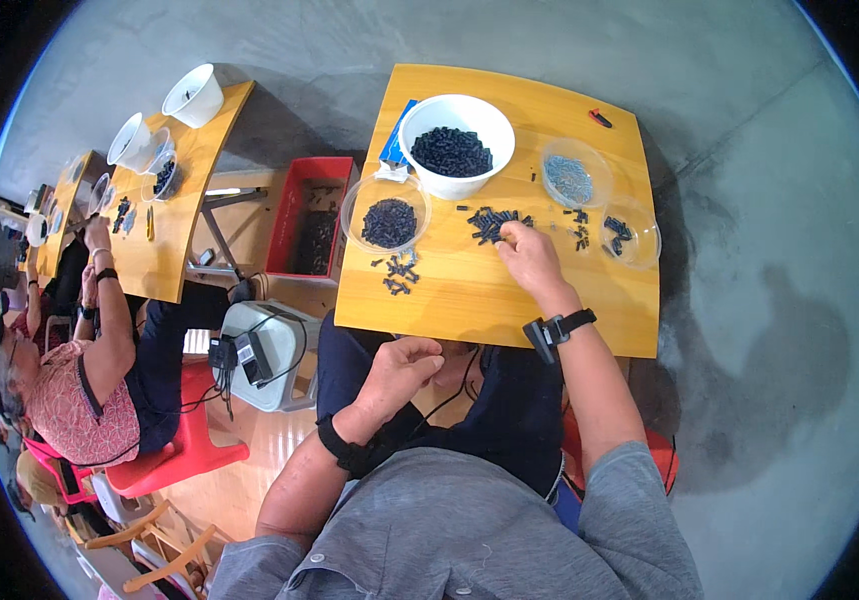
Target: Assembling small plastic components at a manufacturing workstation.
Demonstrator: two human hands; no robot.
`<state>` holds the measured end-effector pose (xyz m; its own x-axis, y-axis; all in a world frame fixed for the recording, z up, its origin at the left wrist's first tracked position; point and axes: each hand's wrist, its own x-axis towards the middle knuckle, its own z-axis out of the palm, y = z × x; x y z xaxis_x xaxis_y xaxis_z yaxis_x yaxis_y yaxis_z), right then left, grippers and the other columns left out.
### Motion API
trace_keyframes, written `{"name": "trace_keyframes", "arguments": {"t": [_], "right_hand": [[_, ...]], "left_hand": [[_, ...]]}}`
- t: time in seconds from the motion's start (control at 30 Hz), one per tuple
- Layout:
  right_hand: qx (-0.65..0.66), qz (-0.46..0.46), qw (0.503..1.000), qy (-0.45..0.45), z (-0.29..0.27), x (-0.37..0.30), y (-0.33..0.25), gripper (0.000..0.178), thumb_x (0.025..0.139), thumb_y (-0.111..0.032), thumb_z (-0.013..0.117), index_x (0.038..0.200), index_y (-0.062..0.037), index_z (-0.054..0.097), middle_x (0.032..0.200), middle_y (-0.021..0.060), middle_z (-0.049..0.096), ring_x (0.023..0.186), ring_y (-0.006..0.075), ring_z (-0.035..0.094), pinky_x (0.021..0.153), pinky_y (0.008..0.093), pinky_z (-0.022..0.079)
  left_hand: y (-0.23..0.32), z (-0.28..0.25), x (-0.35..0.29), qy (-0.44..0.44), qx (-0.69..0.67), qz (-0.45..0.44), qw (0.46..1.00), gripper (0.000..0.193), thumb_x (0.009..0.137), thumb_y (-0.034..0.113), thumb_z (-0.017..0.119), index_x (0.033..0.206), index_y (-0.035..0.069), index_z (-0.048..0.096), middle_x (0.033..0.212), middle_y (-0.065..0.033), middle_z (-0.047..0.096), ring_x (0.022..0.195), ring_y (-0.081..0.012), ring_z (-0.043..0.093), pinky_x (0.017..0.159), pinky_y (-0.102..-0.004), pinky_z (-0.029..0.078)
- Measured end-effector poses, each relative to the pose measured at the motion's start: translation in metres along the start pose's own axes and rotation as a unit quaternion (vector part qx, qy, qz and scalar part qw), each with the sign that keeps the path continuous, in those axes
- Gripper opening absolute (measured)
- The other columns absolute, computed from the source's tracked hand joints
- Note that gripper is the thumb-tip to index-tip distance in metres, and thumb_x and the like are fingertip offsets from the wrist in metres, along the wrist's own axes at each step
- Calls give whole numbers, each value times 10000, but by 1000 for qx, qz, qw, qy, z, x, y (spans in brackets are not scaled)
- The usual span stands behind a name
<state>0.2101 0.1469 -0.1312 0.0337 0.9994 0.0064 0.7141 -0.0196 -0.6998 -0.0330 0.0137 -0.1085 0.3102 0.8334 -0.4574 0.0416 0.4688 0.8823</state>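
Many small dark pieces (485, 222) lie in a loose pile just ahead and slightly left of my right hand (533, 262), the nearer of my two hands. Its thumb and fingers are drawn together at the pile's near right edge; whether they pinch a piece, I cannot tell. The pile spreads from side to side across that reach, its pieces pointing every which way, so no single long axis faces my fingers. My left hand (394, 378) is farther off, over my lap by the near edge of the counter (489, 310), fingers curled loosely toward the thumb; I cannot make out anything in it.

Beyond the pile, ahead and left of my right hand, a white bucket (457, 188) holds a heap of similar pieces. Ahead of my left hand is a clear tub (350, 218) of more, with a loose scatter (397, 272) on its near side. Ahead and right of my right hand sits a clear bowl (603, 180) of silvery bits. Well left of both hands, a red crate (291, 215) stands beside the counter.
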Motion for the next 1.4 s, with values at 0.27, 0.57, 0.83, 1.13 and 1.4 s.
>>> {"name": "trace_keyframes", "arguments": {"t": [0.27,0.57,0.83,1.13,1.4], "right_hand": [[-109,-35,993,0,10,3,1,188,788,-162,623,924,-34,644,828,195,648,794,334,626,693,416,487],[-187,-87,978,8,12,-6,2,173,840,-165,578,963,-73,656,894,162,629,829,360,603,736,438,487],[-113,-125,978,123,19,-8,16,135,848,-166,584,923,-65,630,812,159,596,745,358,596,682,452,487],[270,143,952,-12,10,-25,4,123,842,-83,571,935,-11,609,771,175,636,713,336,616,666,373,495],[-5,-52,996,67,13,-17,18,177,809,-79,584,977,-30,611,832,185,635,795,377,610,703,420,491]], "left_hand": [[-11,-2,3,7,28,26,999,173,871,26,571,1003,-85,583,851,-110,645,747,-190,649,695,-298,531],[-13,-2,3,11,28,18,999,167,862,32,583,990,-71,605,880,-91,646,782,-150,628,722,-276,512],[-1,0,1,3,26,3,1000,185,866,29,574,1009,-87,592,852,-107,651,748,-181,647,704,-291,523],[9,2,2,7,25,-21,999,192,865,41,588,1009,-86,603,862,-101,653,758,-164,638,701,-275,513],[7,5,-3,17,37,-23,999,196,859,52,600,1017,-62,618,893,-69,649,807,-121,602,731,-252,488]]}}
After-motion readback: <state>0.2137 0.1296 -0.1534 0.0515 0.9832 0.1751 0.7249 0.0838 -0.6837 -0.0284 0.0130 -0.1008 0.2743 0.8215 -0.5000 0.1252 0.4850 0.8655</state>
